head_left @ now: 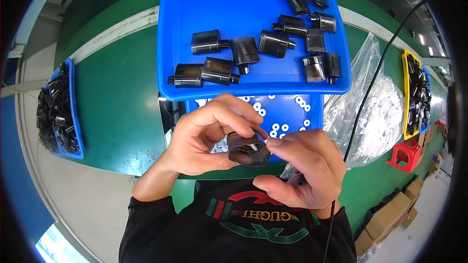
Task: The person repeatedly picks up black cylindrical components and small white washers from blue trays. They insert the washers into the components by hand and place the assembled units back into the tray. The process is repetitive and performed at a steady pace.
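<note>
My left hand (204,134) grips a dark, see-through plastic housing (248,153), hollow and with its open end turned up toward me. A small whitish piece shows inside it. Against the housing's right rim rests the index fingertip of my right hand (312,163). That hand's thumb stands apart and its other fingers are curled. A small dark round thing (301,181) shows among those curled fingers, its kind unclear. Beyond my hands, several similar black housings (243,51) with short spouts lie in a blue tray (209,0).
Under that tray's near edge, a second blue tray (292,112) holds several white rings (285,127). To the right lies a clear bag (363,117) of white pieces. A black cable (363,102) hangs across the right side. Filled bins (75,112) stand at both sides; a red stool (405,156) is lower right.
</note>
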`<action>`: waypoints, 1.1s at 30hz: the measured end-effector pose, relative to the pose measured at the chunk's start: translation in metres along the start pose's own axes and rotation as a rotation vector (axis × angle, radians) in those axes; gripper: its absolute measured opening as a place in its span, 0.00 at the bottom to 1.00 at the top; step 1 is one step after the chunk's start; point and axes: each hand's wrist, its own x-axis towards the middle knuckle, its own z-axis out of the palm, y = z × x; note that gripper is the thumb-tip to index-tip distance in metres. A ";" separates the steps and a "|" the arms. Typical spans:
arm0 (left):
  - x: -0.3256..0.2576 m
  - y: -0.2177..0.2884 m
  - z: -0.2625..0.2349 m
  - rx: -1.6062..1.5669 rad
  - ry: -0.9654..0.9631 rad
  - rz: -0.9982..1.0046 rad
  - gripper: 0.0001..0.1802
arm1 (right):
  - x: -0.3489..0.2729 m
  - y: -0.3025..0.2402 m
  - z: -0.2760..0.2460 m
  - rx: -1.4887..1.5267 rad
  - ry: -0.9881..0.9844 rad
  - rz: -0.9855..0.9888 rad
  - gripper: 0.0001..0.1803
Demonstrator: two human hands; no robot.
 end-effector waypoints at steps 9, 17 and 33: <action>0.000 0.001 -0.002 0.156 -0.040 0.016 0.21 | -0.005 0.003 0.006 -0.072 -0.031 0.034 0.29; 0.005 0.007 0.004 0.623 -0.076 0.086 0.22 | -0.006 0.002 0.010 0.027 -0.071 0.049 0.24; 0.000 0.001 0.008 0.919 -0.065 0.188 0.18 | 0.018 -0.002 0.001 1.095 0.108 -0.137 0.12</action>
